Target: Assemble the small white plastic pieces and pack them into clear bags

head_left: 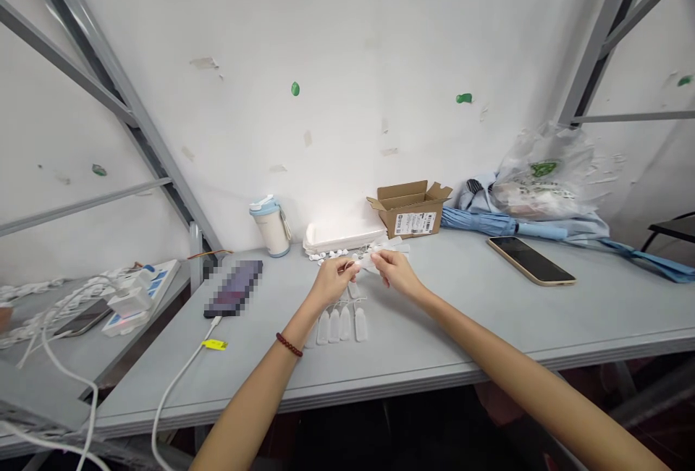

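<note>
My left hand point(332, 279) and my right hand point(395, 269) meet over the middle of the grey table point(467, 326). Both pinch a small white plastic piece point(363, 261) between their fingertips. Just below the hands, several small white plastic vials point(342, 325) lie side by side on the table. Behind the hands a white tray point(347, 239) holds small white caps point(329, 255) along its front. A dark bead bracelet circles my left wrist.
A phone on a white cable point(234, 289) lies at the left, a second phone point(530, 260) at the right. A pale blue cup point(270, 225), an open cardboard box point(410, 212), a blue umbrella point(489, 223) and a plastic bag point(548, 178) line the wall. A power strip point(142, 294) sits far left.
</note>
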Demonstrator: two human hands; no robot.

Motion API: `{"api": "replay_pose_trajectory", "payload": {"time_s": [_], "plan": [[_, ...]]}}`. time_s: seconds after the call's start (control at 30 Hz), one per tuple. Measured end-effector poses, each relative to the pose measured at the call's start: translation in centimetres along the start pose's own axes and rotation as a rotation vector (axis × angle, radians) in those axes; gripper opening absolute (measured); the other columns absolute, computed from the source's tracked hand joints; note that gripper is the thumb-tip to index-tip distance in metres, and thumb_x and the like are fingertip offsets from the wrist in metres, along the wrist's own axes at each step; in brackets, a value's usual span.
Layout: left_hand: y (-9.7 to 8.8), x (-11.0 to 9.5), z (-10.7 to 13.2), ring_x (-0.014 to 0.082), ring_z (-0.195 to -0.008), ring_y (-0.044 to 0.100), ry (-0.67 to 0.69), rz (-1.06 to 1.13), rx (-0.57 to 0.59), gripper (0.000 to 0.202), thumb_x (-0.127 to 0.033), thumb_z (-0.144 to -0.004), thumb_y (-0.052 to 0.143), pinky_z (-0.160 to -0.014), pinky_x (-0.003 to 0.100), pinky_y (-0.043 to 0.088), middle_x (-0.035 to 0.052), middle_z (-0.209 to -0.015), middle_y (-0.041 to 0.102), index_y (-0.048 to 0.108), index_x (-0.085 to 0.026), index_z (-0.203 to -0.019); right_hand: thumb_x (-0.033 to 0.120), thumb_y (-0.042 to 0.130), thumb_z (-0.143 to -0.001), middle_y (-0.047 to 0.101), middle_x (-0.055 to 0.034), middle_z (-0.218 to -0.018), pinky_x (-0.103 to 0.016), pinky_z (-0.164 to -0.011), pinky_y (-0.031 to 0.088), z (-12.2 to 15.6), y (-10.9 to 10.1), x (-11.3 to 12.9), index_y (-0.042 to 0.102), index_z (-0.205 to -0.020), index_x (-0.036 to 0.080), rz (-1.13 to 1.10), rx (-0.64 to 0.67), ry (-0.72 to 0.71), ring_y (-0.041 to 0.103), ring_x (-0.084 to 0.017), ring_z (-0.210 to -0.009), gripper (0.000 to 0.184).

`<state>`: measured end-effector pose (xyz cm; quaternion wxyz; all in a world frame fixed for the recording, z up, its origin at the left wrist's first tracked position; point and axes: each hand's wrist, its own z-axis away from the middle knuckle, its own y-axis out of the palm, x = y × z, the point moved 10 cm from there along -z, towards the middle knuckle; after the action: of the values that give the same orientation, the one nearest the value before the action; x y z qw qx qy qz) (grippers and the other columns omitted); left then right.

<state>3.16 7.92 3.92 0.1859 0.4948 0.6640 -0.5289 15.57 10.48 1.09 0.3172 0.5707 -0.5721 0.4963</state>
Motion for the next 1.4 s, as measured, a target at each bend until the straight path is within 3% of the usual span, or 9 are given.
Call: {"api": "replay_pose_trajectory", "payload": {"time_s": [0.2, 0.33, 0.43, 0.6, 0.83, 1.13, 1.23, 1.33, 1.4], "plan": [[-0.2, -0.5, 0.0, 0.0132, -0.062, 0.050, 0.053, -0.067, -0.050, 0.022, -0.030, -0.077, 0.053, -0.064, 0.025, 0.040, -0.0014, -0.060, 0.053, 0.052, -0.018, -0.059, 0.058, 0.058, -0.069, 0.027, 0.0081, -0.047, -0.023, -0.033, 0.034, -0.4, 0.9, -1.5, 0.031, -0.053, 0.022, -0.252, 0.086, 0.140, 0.024, -0.005, -0.038, 0.048], [0.1, 0.8, -0.2, 0.0147, -0.063, 0.056, -0.059, 0.178, -0.034, 0.026, -0.041, -0.075, 0.058, -0.064, 0.027, 0.046, 0.0016, -0.066, 0.060, 0.059, -0.016, -0.070, 0.055, 0.056, -0.072, 0.042, 0.0047, -0.050, -0.024, -0.041, 0.040, -0.5, 0.4, -0.1, 0.045, -0.058, 0.019, -0.186, 0.053, 0.010, 0.038, -0.008, -0.041, 0.040], [0.0, 1.7, -0.3, 0.0148, -0.063, 0.058, -0.146, 0.314, -0.034, 0.037, -0.050, -0.076, 0.058, -0.064, 0.028, 0.049, 0.0053, -0.071, 0.064, 0.062, -0.014, -0.071, 0.048, 0.054, -0.075, 0.052, 0.0026, -0.059, -0.024, -0.049, 0.043, -0.3, 0.3, 1.2, 0.057, -0.079, 0.016, -0.117, 0.043, -0.100, 0.047, -0.010, -0.048, 0.032], [0.2, 2.4, -0.2, 0.0119, -0.055, 0.056, -0.212, 0.382, 0.013, 0.046, -0.059, -0.072, 0.060, -0.058, 0.026, 0.049, 0.0056, -0.068, 0.064, 0.061, -0.013, -0.067, 0.043, 0.054, -0.076, 0.055, 0.0023, -0.062, -0.025, -0.054, 0.043, 0.0, 0.2, 2.0, 0.060, -0.092, 0.016, -0.048, 0.018, -0.169, 0.048, -0.010, -0.051, 0.031], [0.5, 2.7, -0.4, 0.0133, -0.052, 0.057, -0.184, 0.333, 0.041, 0.047, -0.061, -0.074, 0.054, -0.055, 0.026, 0.047, -0.0010, -0.048, 0.052, 0.051, -0.018, -0.057, 0.043, 0.051, -0.079, 0.052, 0.0022, -0.059, -0.024, -0.051, 0.038, 0.4, 0.0, 2.0, 0.063, -0.085, 0.015, 0.050, -0.011, -0.141, 0.043, -0.009, -0.048, 0.031], [0.5, 2.5, -0.6, 0.0140, -0.051, 0.058, -0.113, 0.136, 0.009, 0.038, -0.050, -0.080, 0.049, -0.056, 0.026, 0.045, -0.0005, -0.055, 0.055, 0.051, -0.018, -0.060, 0.043, 0.048, -0.080, 0.043, 0.0043, -0.046, -0.023, -0.048, 0.034, 0.3, 0.0, 1.9, 0.058, -0.064, 0.017, 0.106, 0.003, -0.111, 0.039, -0.010, -0.044, 0.032], [-1.3, 3.6, -0.9, 0.0138, -0.053, 0.057, -0.121, 0.091, -0.033, 0.033, -0.047, -0.078, 0.053, -0.056, 0.025, 0.044, 0.0006, -0.057, 0.058, 0.055, -0.017, -0.063, 0.043, 0.047, -0.080, 0.050, 0.0019, -0.053, -0.024, -0.049, 0.037, -0.4, -0.6, 1.0, 0.057, -0.064, 0.017, 0.120, -0.031, -0.078, 0.043, -0.011, -0.046, 0.032], [-5.9, 6.0, -0.9, 0.0149, -0.057, 0.057, -0.164, 0.061, -0.239, 0.029, -0.042, -0.079, 0.048, -0.059, 0.027, 0.046, 0.0025, -0.065, 0.062, 0.059, -0.017, -0.069, 0.040, 0.047, -0.081, 0.059, -0.0011, -0.062, -0.026, -0.058, 0.040, -1.0, -3.2, 0.8, 0.064, -0.083, 0.016, 0.237, -0.209, -0.126, 0.052, -0.015, -0.058, 0.029], [-8.5, 7.6, -0.7, 0.0172, -0.062, 0.058, -0.205, -0.113, -0.346, 0.020, -0.032, -0.077, 0.050, -0.065, 0.030, 0.046, 0.0038, -0.067, 0.063, 0.061, -0.016, -0.071, 0.039, 0.047, -0.081, 0.062, -0.0030, -0.068, -0.029, -0.065, 0.041, -1.3, -4.8, 0.8, 0.066, -0.093, 0.016, 0.325, -0.303, -0.160, 0.055, -0.017, -0.066, 0.032]]}}
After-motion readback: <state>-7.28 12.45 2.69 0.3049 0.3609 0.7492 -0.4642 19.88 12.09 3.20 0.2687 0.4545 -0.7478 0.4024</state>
